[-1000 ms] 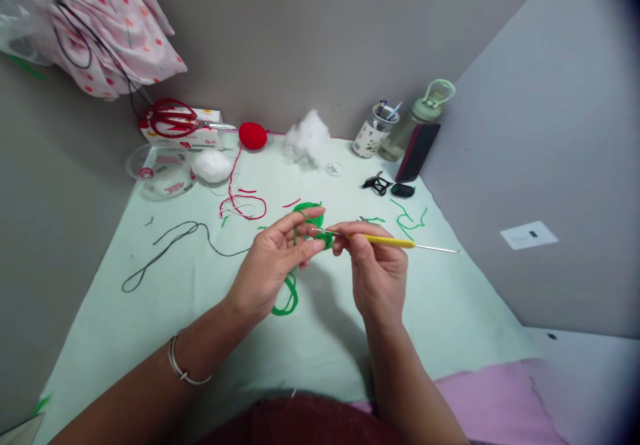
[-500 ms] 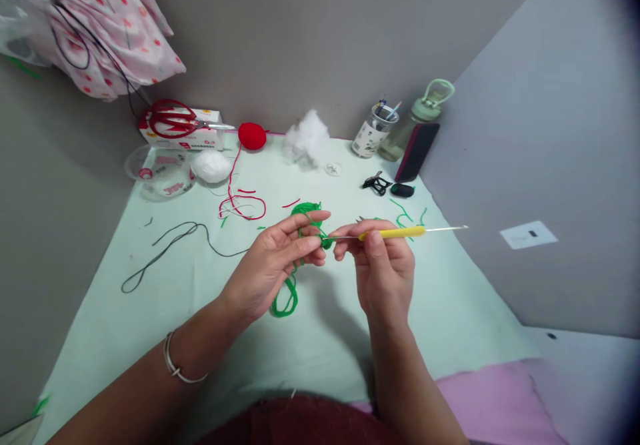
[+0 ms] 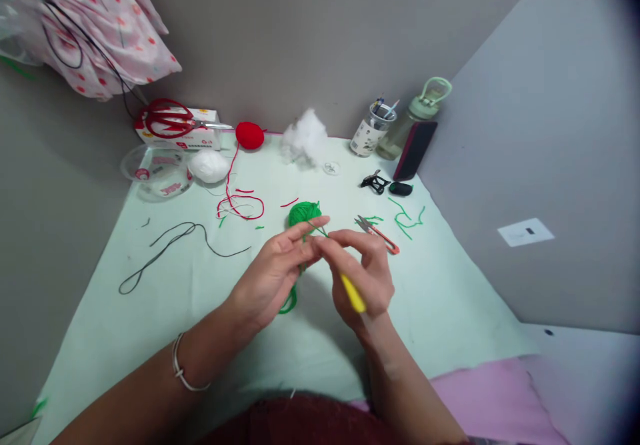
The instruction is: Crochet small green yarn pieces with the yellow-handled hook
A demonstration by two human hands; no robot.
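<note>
A crochet hook (image 3: 353, 293) with a yellow handle is gripped in my right hand (image 3: 363, 278), its handle slanting down toward my wrist. My left hand (image 3: 275, 268) pinches a small piece of green crochet work, mostly hidden by the fingers of both hands. Green yarn runs over the raised left forefinger to where the fingertips meet. Just beyond the left hand lies a ball of green yarn (image 3: 303, 213); a loose green loop (image 3: 289, 301) hangs or lies below that hand. Orange-handled thread snips (image 3: 379, 234) rest on the table past my right hand.
Red yarn (image 3: 249, 136), white yarn (image 3: 209, 166), fibre stuffing (image 3: 305, 139) and a pen cup (image 3: 373, 131) stand along the back. At left are a clear tub (image 3: 157, 171), red-handled scissors (image 3: 167, 119) and a dark cord (image 3: 185, 231). A black claw clip (image 3: 374, 182) lies at right.
My right hand has turned and moved left against my left hand. The hook swung from pointing sideways to slanting downward. The snips behind have come into fuller view.
</note>
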